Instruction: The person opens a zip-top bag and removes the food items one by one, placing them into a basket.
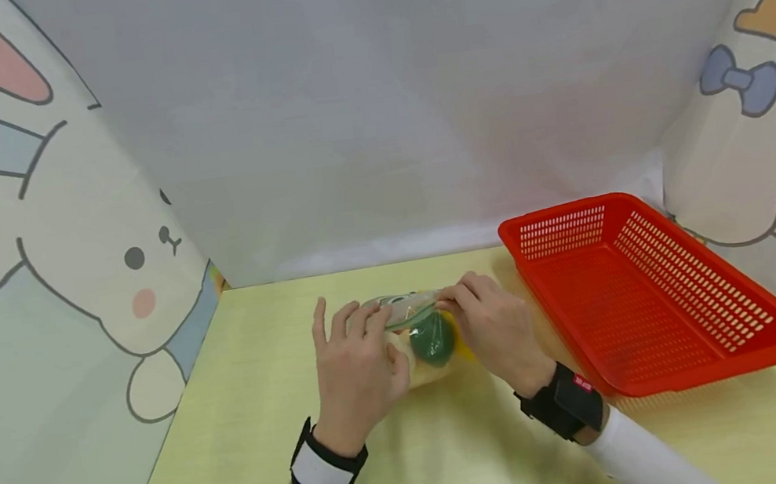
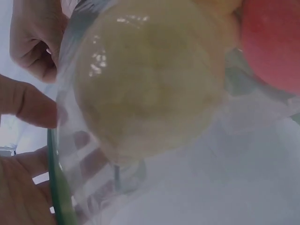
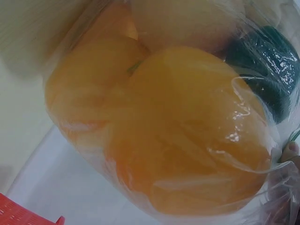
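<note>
Head view: the bag (image 1: 413, 317) is on the surface (image 1: 271, 412), mouth up, its long edge running left to right; the fingers of the left hand (image 1: 357, 367) and right hand (image 1: 500, 329) pinch opposite ends. Left wrist: the green seal (image 2: 59, 187) runs nearly upright. Right wrist: an orange fruit (image 3: 187, 136) fills the bag.

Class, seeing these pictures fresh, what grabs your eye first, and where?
The bright red basket on the right of the table stands out first. Next is the large cartoon rabbit at the head view's left. Mid-table, a clear bag holds rounded orange items.
</note>
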A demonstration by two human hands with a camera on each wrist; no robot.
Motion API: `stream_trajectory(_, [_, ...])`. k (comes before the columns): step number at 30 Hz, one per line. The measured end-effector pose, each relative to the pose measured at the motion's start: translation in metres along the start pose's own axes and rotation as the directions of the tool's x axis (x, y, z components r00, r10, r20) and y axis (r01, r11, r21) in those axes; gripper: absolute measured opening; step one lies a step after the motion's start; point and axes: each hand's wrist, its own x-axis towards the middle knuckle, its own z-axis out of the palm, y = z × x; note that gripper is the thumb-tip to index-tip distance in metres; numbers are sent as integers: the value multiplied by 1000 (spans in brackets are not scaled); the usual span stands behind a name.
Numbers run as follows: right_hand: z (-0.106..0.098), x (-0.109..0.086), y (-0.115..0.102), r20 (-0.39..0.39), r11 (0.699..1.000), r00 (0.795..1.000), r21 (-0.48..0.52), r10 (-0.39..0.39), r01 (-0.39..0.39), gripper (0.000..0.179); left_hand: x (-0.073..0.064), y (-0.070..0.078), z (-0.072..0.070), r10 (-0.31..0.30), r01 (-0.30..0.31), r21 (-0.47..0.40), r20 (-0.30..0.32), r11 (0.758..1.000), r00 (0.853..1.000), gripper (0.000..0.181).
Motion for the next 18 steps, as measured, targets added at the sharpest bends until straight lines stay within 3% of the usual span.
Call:
stream_trajectory(5, [-1, 0, 0, -2, 1000, 1000, -13, 27, -27, 24, 4, 14, -2, -55, 52, 114, 24, 992, 998, 33])
stream_trajectory(10, [-2, 2, -3, -2, 999, 999, -29, 37, -37, 23, 5, 24, -4, -71, 62, 178, 45, 982, 996, 37])
stream_trajectory(18, [-1, 4, -8, -25, 998, 1000, -60, 9, -11, 23, 14, 38, 8, 36, -50, 164, 90, 985, 995, 36])
